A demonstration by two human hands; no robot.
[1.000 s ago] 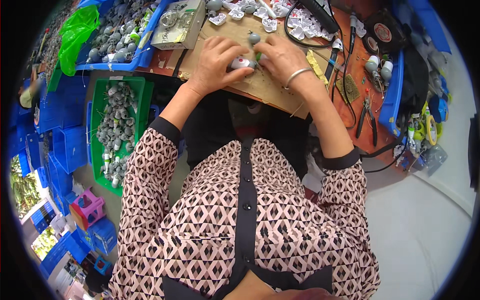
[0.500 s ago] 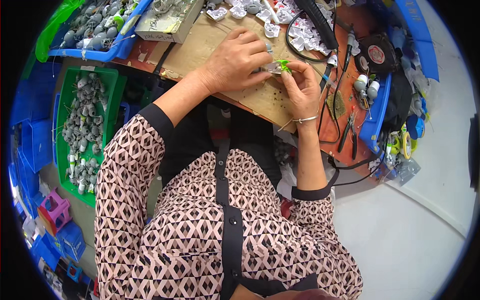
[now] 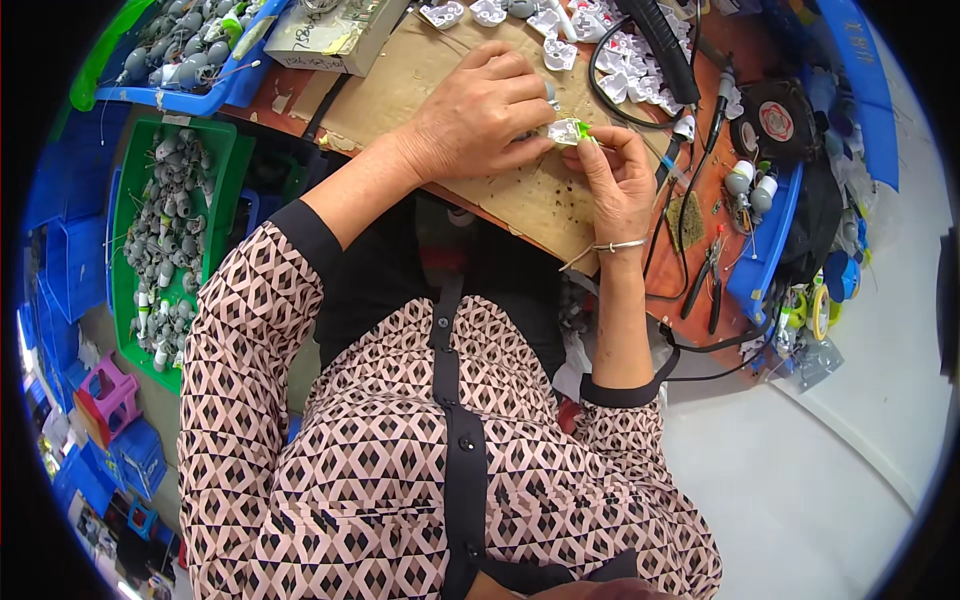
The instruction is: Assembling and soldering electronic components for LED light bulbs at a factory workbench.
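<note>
My left hand (image 3: 490, 110) is closed, its fingertips and thumb on a small white plastic shell (image 3: 562, 132) above the cardboard-covered bench. My right hand (image 3: 618, 185) pinches a bright green plastic piece (image 3: 583, 131) at the shell's right end. The two pieces touch, but I cannot tell whether they are joined. Behind my left fingertips shows a bit of a grey rounded part (image 3: 551, 90), mostly hidden. Similar white shells (image 3: 630, 75) lie in a heap at the far side of the bench.
A soldering iron with a black handle (image 3: 665, 50) and looping cable lies at the back right. Pliers (image 3: 708, 280), a sponge (image 3: 688, 220) and a small fan (image 3: 772, 120) are on the right. A blue bin (image 3: 165, 98) and green bin (image 3: 125, 250) hold grey parts.
The white shell shows more of its face now, and the green piece has turned between my right fingers. The bench has shifted slightly rightward in view with the head.
</note>
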